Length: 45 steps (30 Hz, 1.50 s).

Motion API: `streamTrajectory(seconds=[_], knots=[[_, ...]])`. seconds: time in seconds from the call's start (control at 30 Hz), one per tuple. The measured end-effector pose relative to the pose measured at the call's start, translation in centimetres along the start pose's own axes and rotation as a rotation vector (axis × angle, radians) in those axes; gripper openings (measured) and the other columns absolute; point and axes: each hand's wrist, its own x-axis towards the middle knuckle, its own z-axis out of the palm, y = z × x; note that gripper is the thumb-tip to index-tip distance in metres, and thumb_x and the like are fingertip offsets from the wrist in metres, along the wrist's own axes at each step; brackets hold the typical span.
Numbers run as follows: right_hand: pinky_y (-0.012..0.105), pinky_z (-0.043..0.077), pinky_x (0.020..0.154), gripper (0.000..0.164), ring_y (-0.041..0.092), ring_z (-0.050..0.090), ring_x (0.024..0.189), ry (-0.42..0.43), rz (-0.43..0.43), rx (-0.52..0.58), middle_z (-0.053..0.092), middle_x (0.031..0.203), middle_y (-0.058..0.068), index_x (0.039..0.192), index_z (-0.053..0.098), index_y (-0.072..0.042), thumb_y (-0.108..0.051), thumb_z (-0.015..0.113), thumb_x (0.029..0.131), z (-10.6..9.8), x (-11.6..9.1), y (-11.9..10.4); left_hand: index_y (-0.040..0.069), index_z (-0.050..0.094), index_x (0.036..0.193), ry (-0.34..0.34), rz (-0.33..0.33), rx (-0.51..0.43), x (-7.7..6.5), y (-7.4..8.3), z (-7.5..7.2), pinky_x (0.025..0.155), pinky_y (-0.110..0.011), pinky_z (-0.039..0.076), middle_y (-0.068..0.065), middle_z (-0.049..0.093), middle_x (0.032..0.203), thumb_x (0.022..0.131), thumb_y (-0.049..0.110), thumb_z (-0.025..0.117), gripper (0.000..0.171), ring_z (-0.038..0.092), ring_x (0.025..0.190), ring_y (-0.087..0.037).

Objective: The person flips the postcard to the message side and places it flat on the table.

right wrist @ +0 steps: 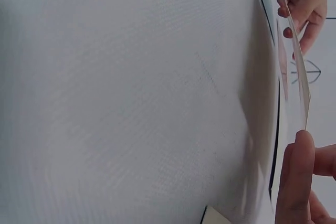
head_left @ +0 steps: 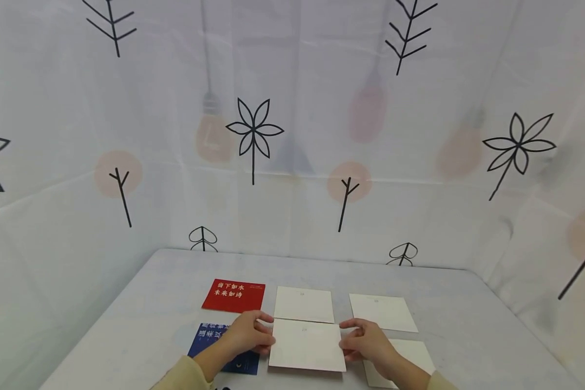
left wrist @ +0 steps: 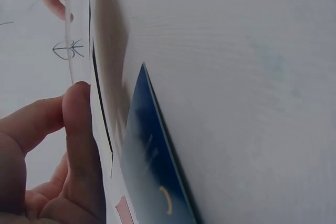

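Note:
A white card (head_left: 307, 349) with a small printed mark near its far edge is held between both hands. My left hand (head_left: 246, 333) pinches its left edge and my right hand (head_left: 370, 344) its right edge. Seen edge-on in the left wrist view, the card (left wrist: 69, 24) is raised off the table, slightly bowed in the right wrist view. Under the left hand and forearm lies a blue card (head_left: 241, 364) with white lettering, partly covered. Another white card (head_left: 414, 355) lies partly hidden beneath the right hand and wrist.
At the back left lies a red card (head_left: 234, 303) with white characters. White cards lie at the back middle (head_left: 304, 304) and back right (head_left: 385, 314). The pale table (head_left: 127, 336) meets a patterned white cloth (head_left: 292, 216) at its back and sides.

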Motion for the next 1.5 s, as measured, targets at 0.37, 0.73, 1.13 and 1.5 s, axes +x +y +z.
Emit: streamTrajectory(seconds=[0.37,0.73,1.13,1.5], knots=[[0.028,0.054,0.055,0.038,0.016,0.061,0.059,0.018,0.039,-0.063,0.06,0.072,0.008,0.111,0.052,0.012,0.006,0.067,0.076,0.58,0.01,0.42,-0.001,0.059,0.105,0.01,-0.037,0.062,-0.11,0.18,0.39,0.054,-0.028,0.055,-0.009,0.058,0.074,0.073,-0.001,0.075,0.036,0.063,0.058,-0.017],[0.027,0.054,0.054,0.038,0.015,0.062,0.059,0.012,0.058,-0.117,0.06,0.071,0.008,0.109,0.052,0.012,0.008,0.067,0.074,0.77,-0.34,0.18,0.0,0.058,0.1,0.006,-0.091,0.106,0.08,0.19,0.7,0.054,-0.028,0.054,-0.009,0.057,0.073,0.072,-0.001,0.076,0.034,0.062,0.057,-0.017],[0.026,0.053,0.051,0.039,0.012,0.061,0.052,0.01,0.032,-0.177,0.057,0.068,0.007,0.104,0.054,0.01,0.007,0.074,0.07,0.8,-0.37,0.51,0.002,0.058,0.098,0.003,-0.109,0.119,0.15,0.19,0.87,0.053,-0.027,0.054,-0.01,0.057,0.071,0.071,-0.001,0.077,0.034,0.062,0.055,-0.017],[0.024,0.051,0.049,0.041,0.011,0.059,0.048,0.023,0.011,-0.233,0.057,0.064,0.005,0.102,0.055,0.007,0.004,0.076,0.067,0.97,-0.41,0.37,0.003,0.056,0.1,-0.014,-0.133,0.139,0.32,0.18,0.88,0.053,-0.026,0.053,-0.011,0.058,0.07,0.071,-0.001,0.077,0.036,0.062,0.054,-0.017]])
